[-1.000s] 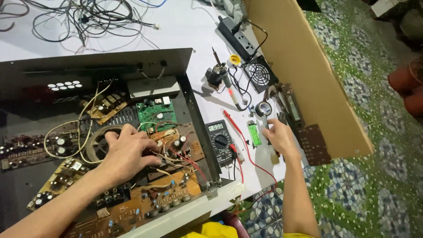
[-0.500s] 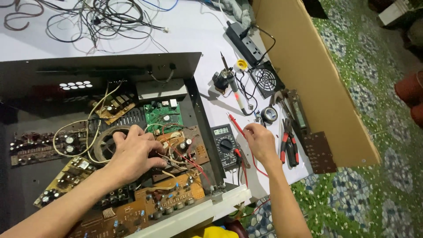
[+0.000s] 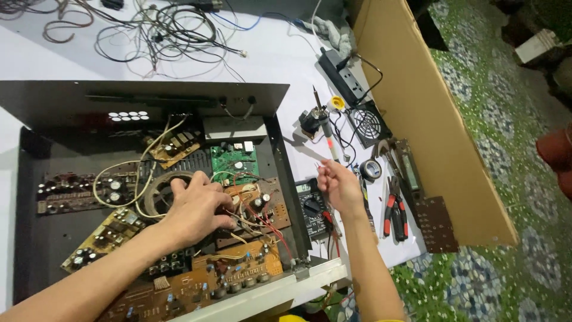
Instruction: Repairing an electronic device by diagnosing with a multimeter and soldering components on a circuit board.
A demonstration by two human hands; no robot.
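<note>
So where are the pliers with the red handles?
In the head view, the red-handled pliers lie on the white table to the right of the right hand, just below the roll of black tape.

Small grey rectangular screen [image 3: 304,188] on the black meter [image 3: 312,209], just left of the right hand [image 3: 341,188]. Tall brown cardboard box wall [image 3: 417,113] standing beyond that hand, to its right.

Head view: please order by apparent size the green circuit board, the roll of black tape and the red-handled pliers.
1. Green circuit board
2. Red-handled pliers, longer but narrower, so close to the board
3. Roll of black tape, clearly smallest
</note>
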